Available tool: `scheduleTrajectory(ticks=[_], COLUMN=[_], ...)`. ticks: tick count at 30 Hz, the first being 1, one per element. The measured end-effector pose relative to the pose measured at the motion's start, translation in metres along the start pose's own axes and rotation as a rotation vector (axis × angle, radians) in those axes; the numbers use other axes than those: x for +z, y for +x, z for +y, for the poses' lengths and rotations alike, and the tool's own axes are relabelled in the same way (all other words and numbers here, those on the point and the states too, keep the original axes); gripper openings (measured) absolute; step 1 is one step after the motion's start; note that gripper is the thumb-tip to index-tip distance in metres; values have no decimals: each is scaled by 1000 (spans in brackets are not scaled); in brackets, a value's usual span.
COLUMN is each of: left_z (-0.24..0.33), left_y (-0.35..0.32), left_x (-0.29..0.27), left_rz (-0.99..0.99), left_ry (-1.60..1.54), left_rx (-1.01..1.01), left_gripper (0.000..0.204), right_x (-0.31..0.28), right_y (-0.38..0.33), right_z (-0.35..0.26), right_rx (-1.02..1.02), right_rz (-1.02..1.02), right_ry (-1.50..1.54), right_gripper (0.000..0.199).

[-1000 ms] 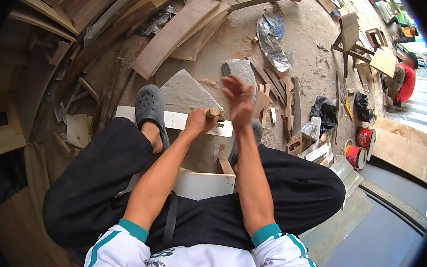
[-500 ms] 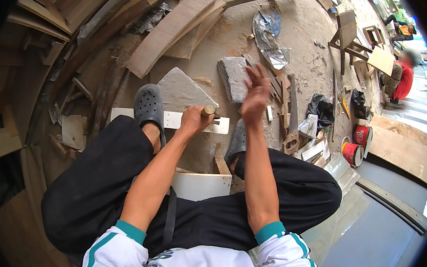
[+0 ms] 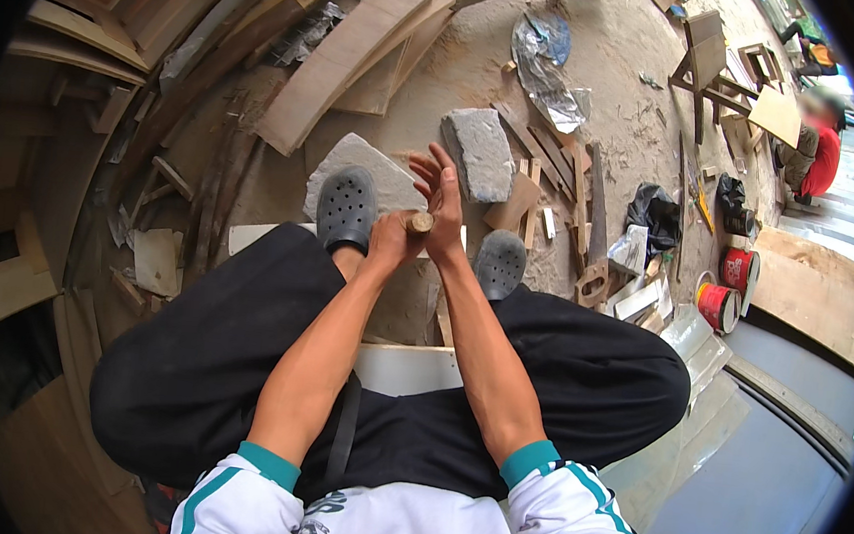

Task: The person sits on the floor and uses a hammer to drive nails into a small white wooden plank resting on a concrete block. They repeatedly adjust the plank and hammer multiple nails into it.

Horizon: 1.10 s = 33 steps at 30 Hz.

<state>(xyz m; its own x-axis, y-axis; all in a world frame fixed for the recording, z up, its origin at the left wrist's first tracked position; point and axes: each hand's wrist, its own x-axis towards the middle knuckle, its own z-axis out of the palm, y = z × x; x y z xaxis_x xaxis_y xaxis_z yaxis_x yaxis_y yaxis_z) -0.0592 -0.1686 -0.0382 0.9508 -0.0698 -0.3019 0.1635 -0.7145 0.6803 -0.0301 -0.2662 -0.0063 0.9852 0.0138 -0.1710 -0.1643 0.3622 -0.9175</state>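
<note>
My left hand (image 3: 392, 240) is wrapped round a tool with a round wooden handle (image 3: 419, 222), its butt end facing up. The tool's lower part is hidden, so its kind cannot be made out. Against the handle's right side lies the heel of my right hand (image 3: 442, 206), fingers stretched out and pointing away from me. Beneath my hands a narrow white board (image 3: 252, 237) lies across the ground, mostly covered by my leg and hands. My left clog (image 3: 348, 206) is by that board, in front of a grey stone slab (image 3: 325, 181). Close to my lap stands a white-faced wooden piece (image 3: 404, 369).
A stone block (image 3: 478, 156) lies beyond my right clog (image 3: 501, 263). To the right are a handsaw (image 3: 594, 280), wood strips, a black plastic bag (image 3: 655, 217) and red cans (image 3: 718, 306). Long planks (image 3: 338, 64) lean far left. A person in red (image 3: 822, 158) squats far right.
My right hand has swung left and down from the stone block to the handle. My left foot has shifted right, and my right foot also sits a little farther right.
</note>
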Motion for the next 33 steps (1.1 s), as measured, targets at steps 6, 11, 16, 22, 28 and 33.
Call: scheduleTrajectory(ticks=[6, 11, 16, 22, 28, 33], left_z=[-11, -6, -17, -24, -23, -90], left_y=[1, -1, 0, 2, 8, 23], left_x=[9, 6, 13, 8, 30, 56], left_rz=[-57, -63, 42, -122, 30, -136], left_ry=[14, -113, -83, -469, -243, -612], left_rx=[-31, 82, 19, 15, 87, -16], left_gripper=[23, 19, 14, 16, 16, 19], right_x=[-45, -113, -21, -75, -40, 14], right_y=[22, 34, 10, 37, 21, 22], right_z=[-43, 2, -23, 5, -41, -12], right_rx=[-162, -195, -52, -785, -238, -311], right_rz=[180, 124, 2, 246, 132, 47], right_ry=[33, -144, -42, -545, -36, -151], right_gripper=[59, 55, 59, 54, 55, 56])
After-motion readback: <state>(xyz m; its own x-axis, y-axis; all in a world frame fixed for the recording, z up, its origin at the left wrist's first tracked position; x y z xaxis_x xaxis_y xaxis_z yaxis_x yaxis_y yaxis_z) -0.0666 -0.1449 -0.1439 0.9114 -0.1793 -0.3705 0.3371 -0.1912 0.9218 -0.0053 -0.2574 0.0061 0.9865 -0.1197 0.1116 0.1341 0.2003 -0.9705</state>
